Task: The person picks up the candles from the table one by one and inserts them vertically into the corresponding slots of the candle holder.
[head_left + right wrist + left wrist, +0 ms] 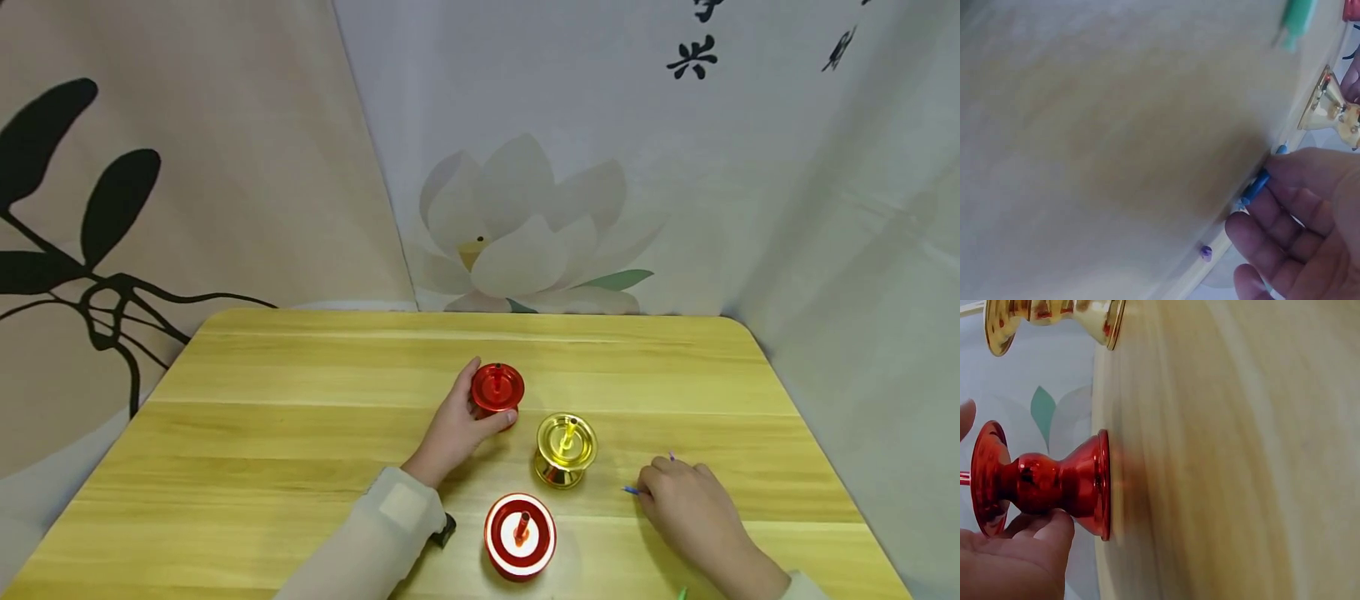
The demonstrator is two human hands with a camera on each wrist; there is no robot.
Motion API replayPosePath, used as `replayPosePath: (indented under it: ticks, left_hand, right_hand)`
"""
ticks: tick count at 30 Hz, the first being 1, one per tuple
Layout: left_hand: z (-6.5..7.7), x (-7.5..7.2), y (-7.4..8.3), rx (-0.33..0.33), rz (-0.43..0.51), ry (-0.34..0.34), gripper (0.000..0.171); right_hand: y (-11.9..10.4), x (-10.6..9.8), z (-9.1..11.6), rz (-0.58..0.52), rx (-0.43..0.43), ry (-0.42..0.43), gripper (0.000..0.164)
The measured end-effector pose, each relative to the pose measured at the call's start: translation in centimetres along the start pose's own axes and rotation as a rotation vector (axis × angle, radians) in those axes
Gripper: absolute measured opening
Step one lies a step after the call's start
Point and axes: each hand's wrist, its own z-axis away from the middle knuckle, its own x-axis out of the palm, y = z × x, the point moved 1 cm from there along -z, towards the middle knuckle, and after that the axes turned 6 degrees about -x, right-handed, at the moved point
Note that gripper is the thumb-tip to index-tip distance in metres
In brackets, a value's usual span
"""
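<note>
My left hand (pixel 453 433) holds a shiny red candle holder (pixel 497 390) toward the back of the table, thumb at the near side and fingers round the far side. In the left wrist view, the fingers curl under the waisted stem of this red holder (pixel 1041 481), its base right at the tabletop. At the right, my right hand (pixel 697 512) pinches a thin blue candle (pixel 1257 186) between thumb and fingers, low over the table. A purple candle (pixel 1205 253) lies just beyond those fingers, mostly hidden by the hand in the head view.
A gold candle holder (pixel 564 450) stands upright between the hands. Nearer the front is another red holder (pixel 519 537) with a bright, reflecting dish. A green candle (pixel 682 593) lies at the bottom edge of the head view. Printed cloth (pixel 540 100) hangs behind the wooden table (pixel 262 433).
</note>
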Motion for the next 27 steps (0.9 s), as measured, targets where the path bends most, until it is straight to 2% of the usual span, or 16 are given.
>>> replayPosePath:
  ticks: [9,17,27]
  left_hand:
    - [-0.25,-0.18,-0.17,-0.008,-0.033,0.01,0.089]
    - [-0.4,-0.21,-0.53,0.032,-0.013,-0.001,0.084]
    - [-0.04,-0.19,-0.66,0.056,-0.041,-0.016,0.084]
  right_hand:
    - [0.09,-0.06,-0.1,-0.047,0.008,-0.004,0.019]
    - [0.13,-0.07,-0.2,-0.109,0.027,-0.021,0.02]
    - [-0.14,-0.55,-0.47,-0.336,0.165,-0.15,0.016]
